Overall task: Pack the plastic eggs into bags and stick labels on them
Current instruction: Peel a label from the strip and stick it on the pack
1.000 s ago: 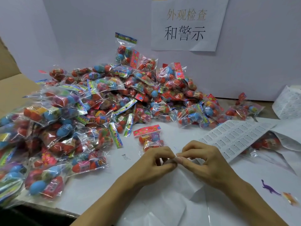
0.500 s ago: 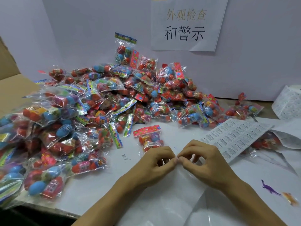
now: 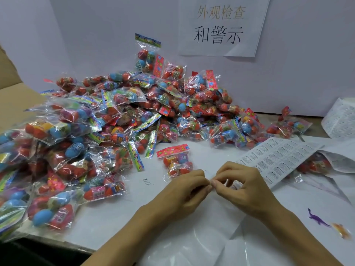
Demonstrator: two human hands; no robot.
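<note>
Bags of eggs [image 3: 119, 116] already heap the counter [image 3: 201, 152], so I judge packing mostly done and labelling under way. One bag [image 3: 175, 162] lies just beyond my left hand [image 3: 184, 191]. Left hand and right hand [image 3: 244, 187] meet fingertip to fingertip, pinching something tiny, probably a label; label sheet [image 3: 278, 158] beside right.

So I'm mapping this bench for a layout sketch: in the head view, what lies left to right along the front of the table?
Front bag with a blue egg → left hand → right hand → purple toy dinosaur → orange toy.
</note>
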